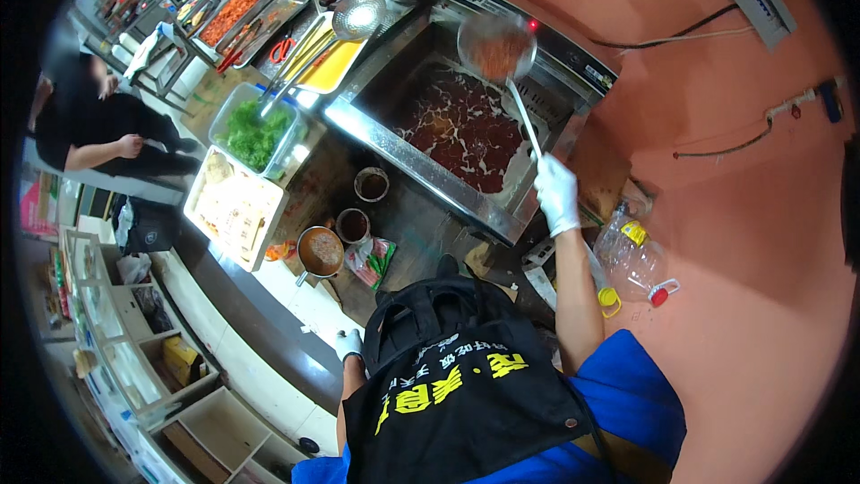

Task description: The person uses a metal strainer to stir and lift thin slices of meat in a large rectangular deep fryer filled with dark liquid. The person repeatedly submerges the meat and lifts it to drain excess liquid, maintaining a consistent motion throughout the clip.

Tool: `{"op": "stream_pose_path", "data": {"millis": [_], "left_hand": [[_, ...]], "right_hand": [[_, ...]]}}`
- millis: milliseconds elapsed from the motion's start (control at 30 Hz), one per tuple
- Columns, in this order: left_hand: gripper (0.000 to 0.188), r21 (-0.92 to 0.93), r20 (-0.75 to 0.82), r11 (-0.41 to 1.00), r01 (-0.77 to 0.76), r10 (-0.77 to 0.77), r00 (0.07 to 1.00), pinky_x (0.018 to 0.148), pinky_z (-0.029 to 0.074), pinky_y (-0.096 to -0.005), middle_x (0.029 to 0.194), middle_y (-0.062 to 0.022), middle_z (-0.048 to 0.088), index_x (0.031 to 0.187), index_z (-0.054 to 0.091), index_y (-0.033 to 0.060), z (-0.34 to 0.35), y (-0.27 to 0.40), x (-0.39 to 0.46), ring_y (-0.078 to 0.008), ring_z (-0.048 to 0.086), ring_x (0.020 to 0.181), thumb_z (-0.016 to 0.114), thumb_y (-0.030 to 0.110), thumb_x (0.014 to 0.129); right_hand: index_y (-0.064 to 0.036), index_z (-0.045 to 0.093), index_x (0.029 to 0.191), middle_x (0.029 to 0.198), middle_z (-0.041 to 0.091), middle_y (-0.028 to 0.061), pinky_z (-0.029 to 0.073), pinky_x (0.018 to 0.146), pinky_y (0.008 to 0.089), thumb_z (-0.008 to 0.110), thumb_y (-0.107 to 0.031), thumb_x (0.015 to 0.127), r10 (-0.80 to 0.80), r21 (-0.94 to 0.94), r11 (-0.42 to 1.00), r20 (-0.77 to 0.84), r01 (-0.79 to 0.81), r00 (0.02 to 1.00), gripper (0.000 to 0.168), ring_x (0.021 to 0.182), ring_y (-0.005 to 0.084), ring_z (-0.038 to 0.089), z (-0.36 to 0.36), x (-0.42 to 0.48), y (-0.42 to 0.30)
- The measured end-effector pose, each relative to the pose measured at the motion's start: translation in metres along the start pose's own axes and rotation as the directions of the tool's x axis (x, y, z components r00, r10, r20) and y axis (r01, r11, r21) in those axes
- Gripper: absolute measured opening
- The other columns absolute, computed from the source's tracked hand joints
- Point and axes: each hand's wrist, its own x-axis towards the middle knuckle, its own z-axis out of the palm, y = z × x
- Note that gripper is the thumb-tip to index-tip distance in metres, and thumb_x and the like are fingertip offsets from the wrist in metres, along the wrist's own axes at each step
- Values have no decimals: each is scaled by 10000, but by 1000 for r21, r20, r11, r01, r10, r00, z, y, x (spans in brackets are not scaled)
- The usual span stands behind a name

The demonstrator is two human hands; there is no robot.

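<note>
My right hand [557, 193], in a white glove, grips the pale handle of a round mesh skimmer [498, 48]. Reddish-brown food lies in the skimmer's bowl, which is held above the far side of a stainless-steel deep fryer [416, 148]. Dark oil [463, 128] with pale foam streaks fills the fryer's well. Low at my left side hangs my left hand [349, 344], also gloved; its fingers are too small to make out, and no held thing shows.
Left of the fryer are a yellow tray [339, 64] with tongs, a tub of lettuce [255, 128] and a white box [232, 208]. A saucepan [320, 252] sits lower down. Plastic bottles [631, 259] stand at right by the wall. Another person [101, 121] stands at far left.
</note>
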Motion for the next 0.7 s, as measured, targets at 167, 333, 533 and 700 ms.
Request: {"op": "stream_pose_path", "data": {"millis": [167, 333, 533, 700], "left_hand": [[543, 42, -1, 998, -55, 55, 998, 926, 457, -367, 1162, -222, 629, 1260, 530, -34, -23, -2, 24, -313, 616, 1055, 652, 226, 799], [544, -6, -62, 991, -134, 133, 989, 923, 460, -370, 1140, -241, 631, 1217, 549, -72, -42, -45, 76, -326, 619, 1047, 668, 229, 780], [541, 89, -19, 975, -202, 204, 979, 913, 464, -374, 1101, -254, 642, 1177, 566, -86, -62, -59, 89, -339, 626, 1027, 688, 243, 765], [539, 57, 4, 988, -143, 143, 990, 953, 449, -374, 1143, -275, 622, 1183, 574, -64, -58, -99, 129, -347, 604, 1095, 651, 230, 738]], "right_hand": [[-77, 609, 1238, 631, 453, -80, 234, 402, 174, 496, -251, 1000, -95, 186, 978, -6, 94, 995, 316, 463, -9, 319, 22, -29, -102], [-104, 618, 1224, 610, 431, -85, 236, 375, 183, 469, -273, 1009, 24, 236, 972, -56, -10, 998, 311, 429, 1, 317, 42, -64, -44], [-52, 671, 1091, 593, 462, -56, 280, 419, 229, 520, -265, 973, 200, -129, 964, -230, -233, 953, 286, 458, 43, 365, 35, -84, 104], [-25, 640, 1164, 626, 455, -67, 288, 450, 205, 531, -218, 973, 226, -48, 973, -40, -228, 973, 293, 501, 32, 386, 52, -130, 54]]}}
